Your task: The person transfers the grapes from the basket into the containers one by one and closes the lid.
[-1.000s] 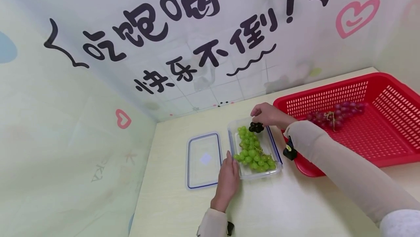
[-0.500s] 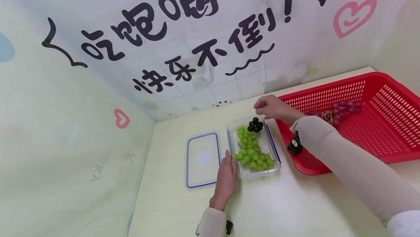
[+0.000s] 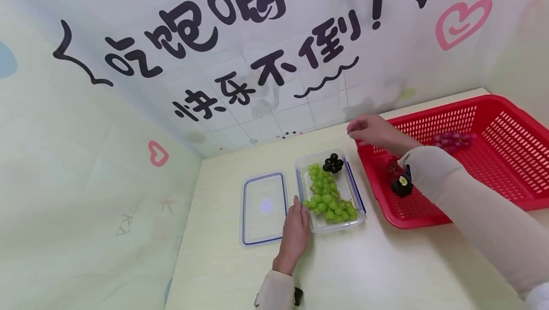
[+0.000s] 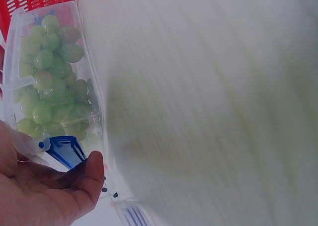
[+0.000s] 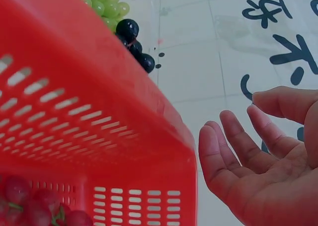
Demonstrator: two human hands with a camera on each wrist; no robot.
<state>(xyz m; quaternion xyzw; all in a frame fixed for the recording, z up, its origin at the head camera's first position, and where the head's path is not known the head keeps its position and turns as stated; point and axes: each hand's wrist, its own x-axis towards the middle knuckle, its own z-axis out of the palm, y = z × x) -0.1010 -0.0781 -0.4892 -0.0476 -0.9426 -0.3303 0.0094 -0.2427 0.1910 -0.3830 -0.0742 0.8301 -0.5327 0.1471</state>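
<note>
Green grapes and a small bunch of black grapes lie in a clear plastic food container with blue clips. My left hand rests along the container's left side, its fingers fairly straight in the head view. In the left wrist view it is beside a blue clip. My right hand is in the air over the near-left corner of a red basket; the right wrist view shows its fingers loosely bent with nothing between them. Red grapes lie in the basket, partly hidden by my right arm.
A clear lid with a blue seal lies flat left of the container. The light table ends at a printed wall sheet behind and on the left. The basket's raised rim stands close to the container's right side.
My right hand has let go of the black grapes in the container and moved right, over the basket's edge. The left hand stays at the container's side.
</note>
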